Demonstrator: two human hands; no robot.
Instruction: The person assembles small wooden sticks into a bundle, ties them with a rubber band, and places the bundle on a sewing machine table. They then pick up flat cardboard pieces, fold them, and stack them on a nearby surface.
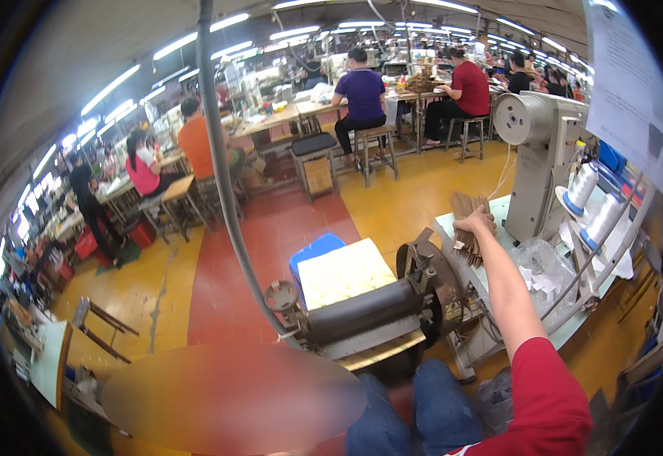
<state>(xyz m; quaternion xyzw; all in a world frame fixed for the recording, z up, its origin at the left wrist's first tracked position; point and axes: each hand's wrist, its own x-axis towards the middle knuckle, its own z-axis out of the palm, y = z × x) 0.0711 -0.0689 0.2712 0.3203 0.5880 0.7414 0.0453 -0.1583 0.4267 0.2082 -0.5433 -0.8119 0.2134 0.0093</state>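
My right hand [474, 223] reaches out over a pale green table [499, 209] and is shut on a bundle of long brown strips [466, 232]. The strips fan upward above my fingers and hang below them. My arm in a red sleeve runs from the lower right edge up to the bundle. My left hand is out of sight. Just in front of my knees stands a roller machine [369, 311] with a dark cylinder and a round side wheel.
A grey sewing machine [540, 163] with white thread cones [582, 186] stands right of the bundle. A blue bin [312, 249] topped by a yellow board [343, 272] sits behind the roller. A grey hose [221, 167] hangs down. Several seated people work at benches farther back.
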